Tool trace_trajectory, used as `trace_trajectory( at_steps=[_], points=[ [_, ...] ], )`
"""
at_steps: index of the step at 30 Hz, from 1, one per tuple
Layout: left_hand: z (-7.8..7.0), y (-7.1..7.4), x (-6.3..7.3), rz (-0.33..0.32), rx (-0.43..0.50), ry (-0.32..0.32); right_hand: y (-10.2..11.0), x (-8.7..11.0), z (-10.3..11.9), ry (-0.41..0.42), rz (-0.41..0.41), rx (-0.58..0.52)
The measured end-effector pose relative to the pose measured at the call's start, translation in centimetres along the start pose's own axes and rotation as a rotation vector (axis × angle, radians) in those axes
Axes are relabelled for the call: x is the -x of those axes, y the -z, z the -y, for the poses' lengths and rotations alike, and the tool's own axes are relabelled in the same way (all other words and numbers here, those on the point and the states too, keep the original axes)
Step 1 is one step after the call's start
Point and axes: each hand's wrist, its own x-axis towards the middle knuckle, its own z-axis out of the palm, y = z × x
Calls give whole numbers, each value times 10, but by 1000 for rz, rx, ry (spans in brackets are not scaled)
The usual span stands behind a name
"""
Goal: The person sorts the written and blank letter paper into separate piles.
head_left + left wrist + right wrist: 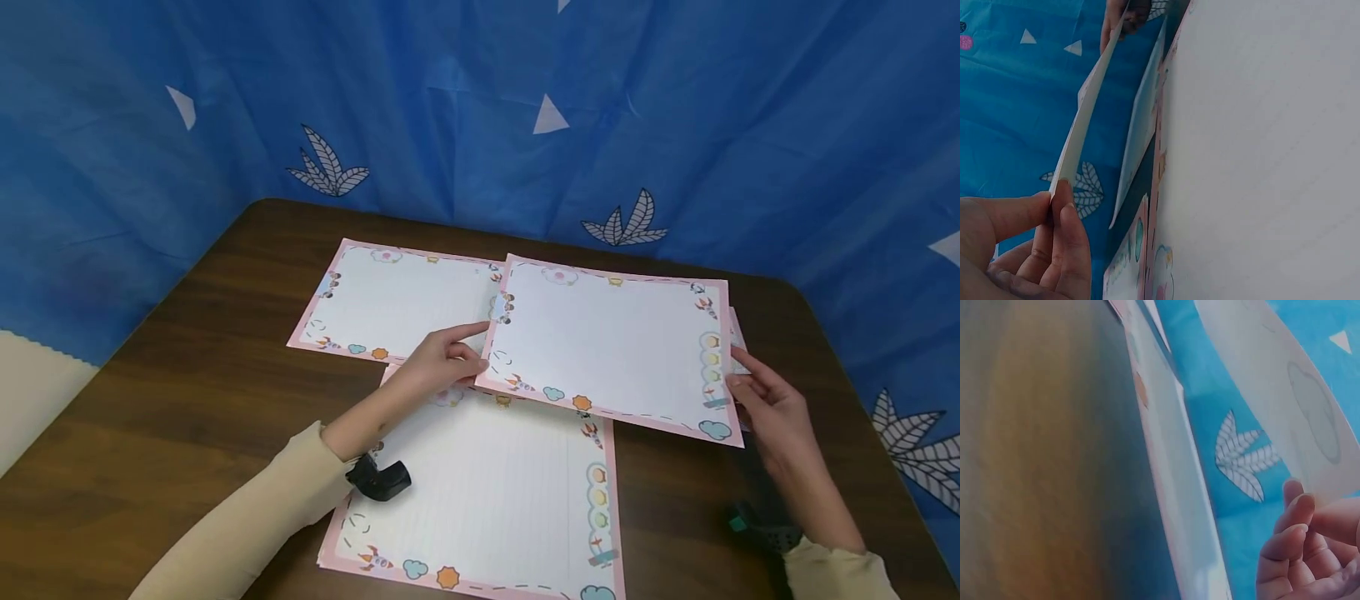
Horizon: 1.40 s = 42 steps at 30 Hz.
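A sheet of decorated paper (607, 342), white with a pink border of rockets, clouds and suns, is held raised above the table by both hands. My left hand (442, 358) pinches its left edge near the lower corner; in the left wrist view the sheet (1085, 119) appears nearly edge-on between thumb and fingers. On the opposite edge, my right hand (772, 408) pinches the paper, thumb in front. Under my left forearm lies a stack of matching paper (495, 500). Another matching sheet (405, 292) lies at the back left, partly covered by the raised one.
Behind the raised sheet, the edge of more paper (738, 329) shows at the right. The dark wooden table (210, 350) has rounded back corners. A blue curtain (480, 125) with white leaf prints hangs right behind it. Black wrist mounts sit on both forearms.
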Motion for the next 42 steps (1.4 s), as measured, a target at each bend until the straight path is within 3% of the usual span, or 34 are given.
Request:
trace_trajectory(
  at_steps=[6, 11, 20, 28, 37, 42],
  points=[
    [4, 15, 24, -8, -23, -55, -15, 9, -4, 89, 80, 82],
    [10, 25, 45, -19, 2, -52, -26, 20, -8, 138, 114, 131],
    [31, 39, 94, -25, -8, -91, -49, 47, -16, 219, 195, 234],
    [49, 42, 130, -17, -45, -203, -61, 65, -23, 204, 249, 302],
    [67, 44, 157, -45, -59, -229, -70, 80, -30, 146, 319, 270],
    [71, 47, 165, -47, -71, -173, -72, 81, -27, 48, 381, 298]
  ],
)
